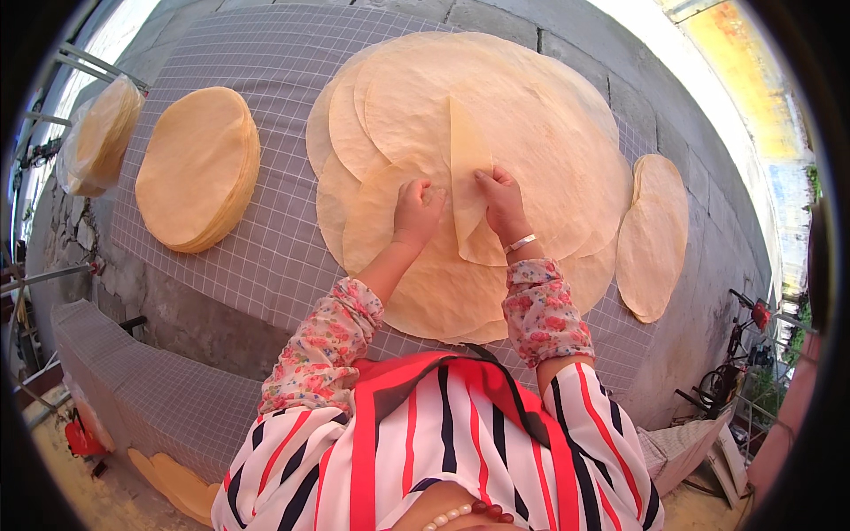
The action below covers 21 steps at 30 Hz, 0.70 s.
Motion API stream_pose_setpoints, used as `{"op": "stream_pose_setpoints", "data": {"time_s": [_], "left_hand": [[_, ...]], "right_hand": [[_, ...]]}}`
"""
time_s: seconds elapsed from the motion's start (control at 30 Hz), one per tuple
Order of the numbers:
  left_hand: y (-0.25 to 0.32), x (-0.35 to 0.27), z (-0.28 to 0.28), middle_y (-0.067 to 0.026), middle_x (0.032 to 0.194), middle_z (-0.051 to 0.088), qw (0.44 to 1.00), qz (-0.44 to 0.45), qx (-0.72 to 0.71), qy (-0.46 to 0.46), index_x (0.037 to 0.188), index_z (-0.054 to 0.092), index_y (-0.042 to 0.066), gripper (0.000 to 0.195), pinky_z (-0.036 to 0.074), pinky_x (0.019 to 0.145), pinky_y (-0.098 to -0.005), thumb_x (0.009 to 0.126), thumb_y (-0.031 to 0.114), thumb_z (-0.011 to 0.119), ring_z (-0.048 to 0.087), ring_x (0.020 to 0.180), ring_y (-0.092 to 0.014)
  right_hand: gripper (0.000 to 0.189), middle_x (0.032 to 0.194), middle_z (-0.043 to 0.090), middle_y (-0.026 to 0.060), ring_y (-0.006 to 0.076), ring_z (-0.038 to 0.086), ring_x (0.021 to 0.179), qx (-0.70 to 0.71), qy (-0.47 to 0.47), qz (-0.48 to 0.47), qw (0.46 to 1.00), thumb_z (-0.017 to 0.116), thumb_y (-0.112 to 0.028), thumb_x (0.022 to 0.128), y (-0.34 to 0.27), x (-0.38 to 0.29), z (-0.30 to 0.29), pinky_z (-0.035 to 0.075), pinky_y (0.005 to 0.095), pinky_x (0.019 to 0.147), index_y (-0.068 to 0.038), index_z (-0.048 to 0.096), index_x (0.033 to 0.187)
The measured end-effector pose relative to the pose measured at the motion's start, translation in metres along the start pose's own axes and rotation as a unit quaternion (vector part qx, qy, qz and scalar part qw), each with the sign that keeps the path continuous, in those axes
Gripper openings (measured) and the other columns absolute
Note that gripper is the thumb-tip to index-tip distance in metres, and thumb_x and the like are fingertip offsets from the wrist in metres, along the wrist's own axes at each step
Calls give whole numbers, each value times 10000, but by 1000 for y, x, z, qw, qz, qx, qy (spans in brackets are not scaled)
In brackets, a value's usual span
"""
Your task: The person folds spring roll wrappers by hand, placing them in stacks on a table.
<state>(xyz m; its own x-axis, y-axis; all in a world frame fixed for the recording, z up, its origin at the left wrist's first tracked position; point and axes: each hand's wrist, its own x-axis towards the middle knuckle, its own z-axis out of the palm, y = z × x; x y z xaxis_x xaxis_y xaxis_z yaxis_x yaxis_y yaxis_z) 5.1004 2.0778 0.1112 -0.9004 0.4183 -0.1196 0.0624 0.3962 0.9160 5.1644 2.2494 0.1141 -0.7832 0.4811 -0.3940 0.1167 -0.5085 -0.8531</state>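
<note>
Before me, large thin round flatbreads (425,285) lie in an overlapping, fanned-out pile. One flatbread has a narrow folded flap (468,143) that rises to a point near the pile's middle. My right hand (503,199) pinches this flap between thumb and fingers. Just left of the flap, my left hand (420,211) is over the pile with its fingers curled; whether something small is between the fingertips is unclear. A silver bracelet (520,243) circles my right wrist, and floral sleeve covers reach along both forearms.
A grey checked cloth (285,133) lies under the pile. To the left stand a neat flatbread stack (196,169) and a plastic-wrapped stack (99,136). At right lie folded flatbreads (652,245). Another cloth-covered surface (159,378) is at lower left, and a bicycle (720,378) at far right.
</note>
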Motion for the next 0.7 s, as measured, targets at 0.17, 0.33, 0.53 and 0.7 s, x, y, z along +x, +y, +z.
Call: {"op": "stream_pose_setpoints", "data": {"time_s": [0.17,0.33,0.53,0.7], "left_hand": [[-22,23,3,-152,1083,561,984,-55,159,49,1088,613,18,314,498,845,-361,838,207,626,594,958,-274],[-17,47,-10,-135,972,609,991,-25,98,83,1046,615,20,320,513,771,-353,799,218,658,622,836,-255],[19,81,39,-73,771,622,985,-152,-77,11,994,570,-27,316,503,588,-298,797,183,700,608,649,-157],[58,94,43,-80,767,609,949,-266,-172,12,1045,525,-57,367,452,459,-241,829,171,715,592,603,-129]], "right_hand": [[299,1230,634,119,250,598,1143,339,43,-66,937,554,-57,949,-27,-36,-109,489,398,1012,-9,571,1245],[495,1425,502,147,324,464,1321,322,-23,-155,934,450,-354,1012,-181,-136,-231,349,496,1117,-29,488,1383],[513,1435,489,143,329,476,1311,197,-106,-196,955,411,-365,1017,-289,-178,-188,373,476,1100,-44,440,1415],[198,1017,696,52,115,659,860,31,105,-168,980,581,-32,929,-187,-41,-137,531,232,763,1,656,1110]]}}
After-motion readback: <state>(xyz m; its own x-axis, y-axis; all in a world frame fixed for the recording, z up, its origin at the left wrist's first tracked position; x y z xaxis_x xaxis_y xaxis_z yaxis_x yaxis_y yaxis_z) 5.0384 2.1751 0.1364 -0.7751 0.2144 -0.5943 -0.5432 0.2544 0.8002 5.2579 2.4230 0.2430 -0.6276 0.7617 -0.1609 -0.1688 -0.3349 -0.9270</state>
